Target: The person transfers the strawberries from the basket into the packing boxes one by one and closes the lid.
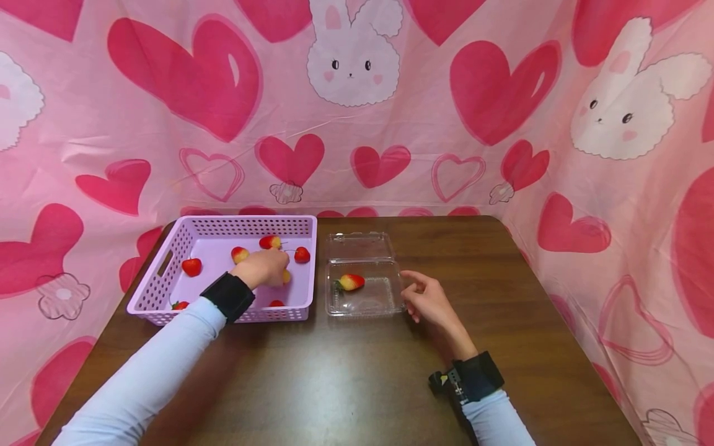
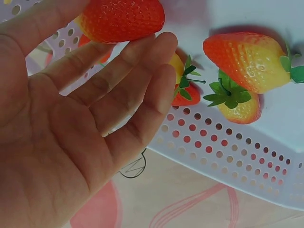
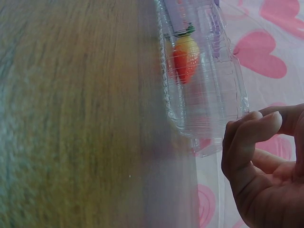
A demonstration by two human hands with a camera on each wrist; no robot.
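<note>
Red and yellow plastic strawberries lie under your left hand (image 1: pixel 262 267), which reaches into the lilac basket (image 1: pixel 167 266) with fingers straight and spread, touching a strawberry (image 2: pixel 121 19) at the fingertips but not yet closed round it. Your right hand (image 1: pixel 429 300) rests loosely open just beside the clear clamshell box (image 1: pixel 385 297). One berry (image 1: pixel 351 282) already lies in that box; about seven remain in the basket, so most of the moving looks undone.

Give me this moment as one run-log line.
left hand: open, reaching among strawberries in lilac basket | right hand: open, beside clear clamshell box, lid open | one strawberry in box
</note>
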